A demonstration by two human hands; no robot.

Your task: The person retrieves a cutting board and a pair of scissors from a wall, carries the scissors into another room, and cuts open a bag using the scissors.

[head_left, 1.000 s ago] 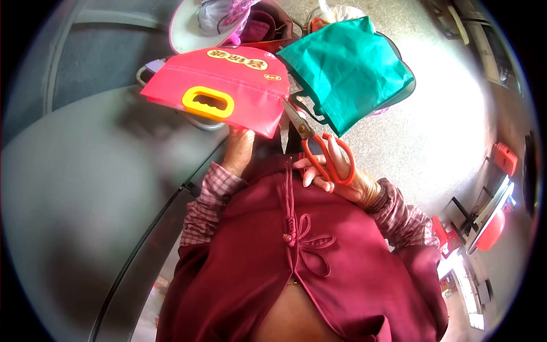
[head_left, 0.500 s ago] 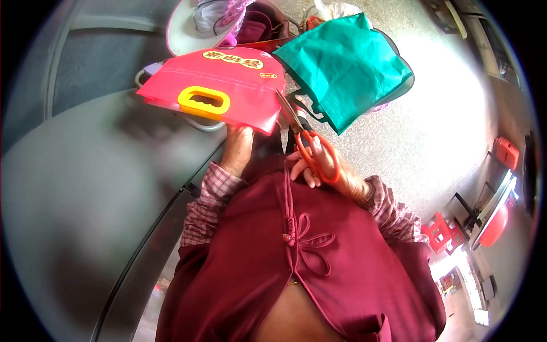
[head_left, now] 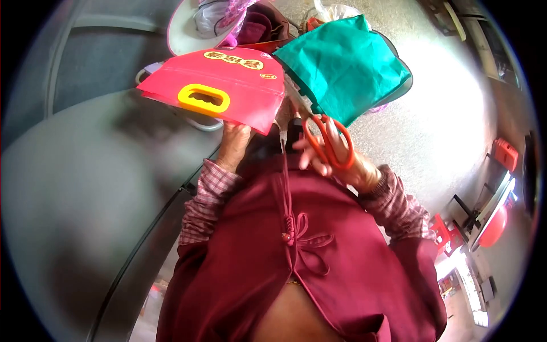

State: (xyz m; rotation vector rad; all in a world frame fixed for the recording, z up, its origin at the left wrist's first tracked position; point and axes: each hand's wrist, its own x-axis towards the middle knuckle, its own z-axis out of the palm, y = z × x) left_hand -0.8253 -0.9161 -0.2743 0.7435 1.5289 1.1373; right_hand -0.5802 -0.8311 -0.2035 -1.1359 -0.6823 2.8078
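Observation:
My left hand [head_left: 235, 142] is closed on the lower edge of a red carton bag [head_left: 245, 88] with yellow lettering, its fingers hidden under it. A yellow plastic handle [head_left: 203, 89] is set in the bag's near side. In my right hand [head_left: 356, 168] is a pair of scissors [head_left: 348, 145] with orange-red loops. Some of my right fingers pass through the loops while others spread out beside them. The scissor blades point away from me and are hard to make out. A gap separates the scissors from the red bag.
A green cloth bag [head_left: 342, 65] lies beyond my right hand. Behind the red bag are a white hat-like thing [head_left: 185, 28] with a pink rim and a dark pink container [head_left: 253, 27]. A grey surface [head_left: 74, 182] spans the left. Red stools [head_left: 441, 233] stand at right.
My right hand has moved right with the scissors, away from the red bag's edge, and the scissors have turned. My left hand and the red bag have barely shifted.

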